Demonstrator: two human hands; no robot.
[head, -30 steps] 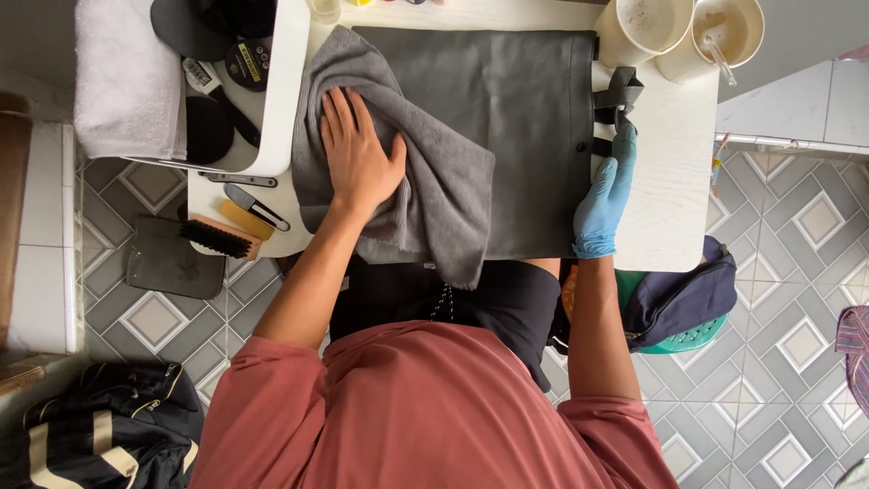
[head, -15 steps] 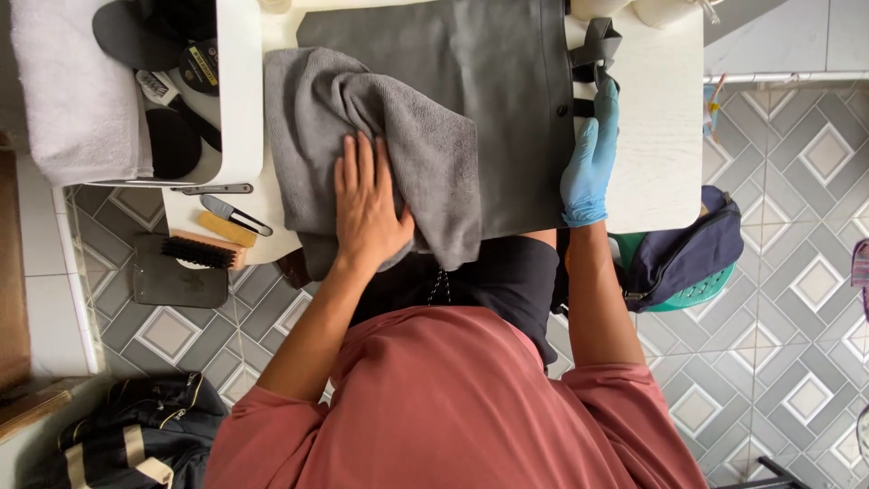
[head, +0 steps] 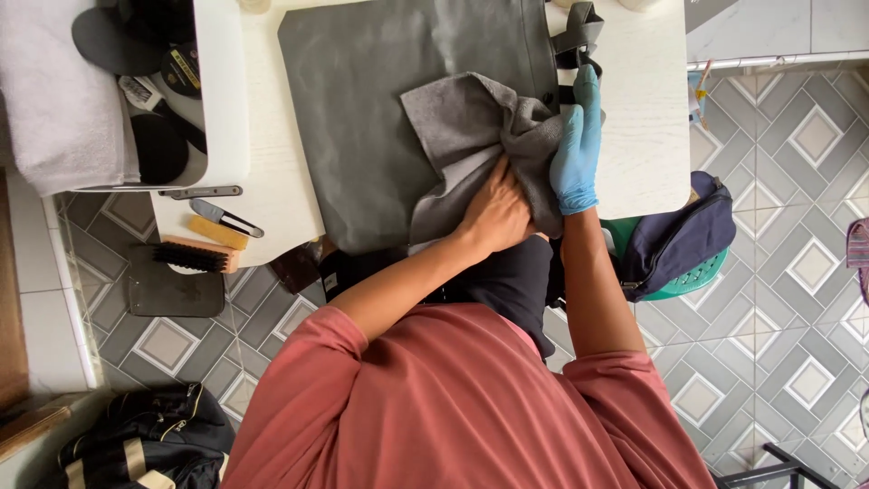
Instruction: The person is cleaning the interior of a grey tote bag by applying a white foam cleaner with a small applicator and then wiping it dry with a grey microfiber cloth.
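Now the bare left hand (head: 496, 213) presses flat on the grey cloth (head: 471, 136) bunched over the grey bag (head: 362, 118) on the white table (head: 634, 136); the gloved right hand (head: 577, 145) pinches its edge. Even, overlapping strokes would serve best.

the person wears a loose top of faded brick red, plain, without print or trim. its sleeves end near the elbow, at about nine o'clock and three o'clock from the chest; both forearms are bare below the hems. the fabric shows soft folds across the shoulders. at twelve o'clock from the top's lower edge lies a dark, near-black garment over the lap, with a small pale tag at its left border. the left hand (head: 496, 215) is bare, with no ring or watch to be seen. the right hand (head: 577, 154) wears a thin light-blue disposable glove, snug on the fingers, its cuff ending at the wrist.
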